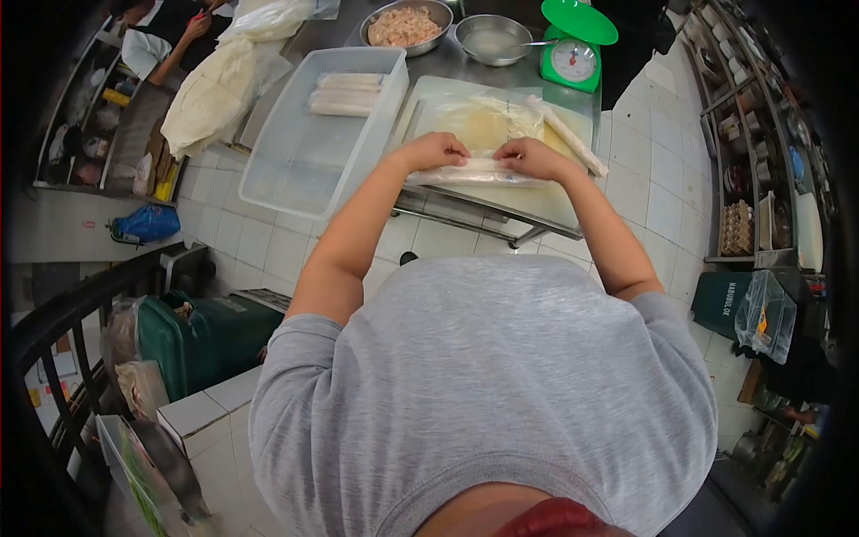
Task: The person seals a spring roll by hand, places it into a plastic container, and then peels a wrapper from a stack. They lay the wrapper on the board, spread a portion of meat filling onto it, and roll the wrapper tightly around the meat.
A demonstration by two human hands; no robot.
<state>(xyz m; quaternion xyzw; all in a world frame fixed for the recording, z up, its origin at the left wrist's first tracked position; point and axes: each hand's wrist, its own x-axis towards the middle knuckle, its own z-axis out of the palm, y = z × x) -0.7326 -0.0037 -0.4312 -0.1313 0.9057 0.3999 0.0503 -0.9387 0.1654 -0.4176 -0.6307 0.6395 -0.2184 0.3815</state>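
A pale roll in clear plastic wrap point(488, 167) lies across the near edge of a white cutting board point(420, 100). My left hand point(436, 150) pinches its left part, fingers curled. Closed in the same way, my right hand point(530, 157) grips the roll toward its right end. Just beyond my hands, a clear plastic sheet point(474, 121) is spread over the board. To the right, a long pale roll point(573, 139) rests at a slant. Several similar wrapped rolls point(344, 94) sit in a translucent plastic tub point(295, 183) on the left.
Behind the board stand a metal bowl of pinkish chopped filling point(404, 27), a second metal bowl point(492, 43) with a utensil, and a green scale point(573, 67). A plastic bag point(210, 98) hangs over the table at left. Another person's arm point(183, 45) shows at upper left.
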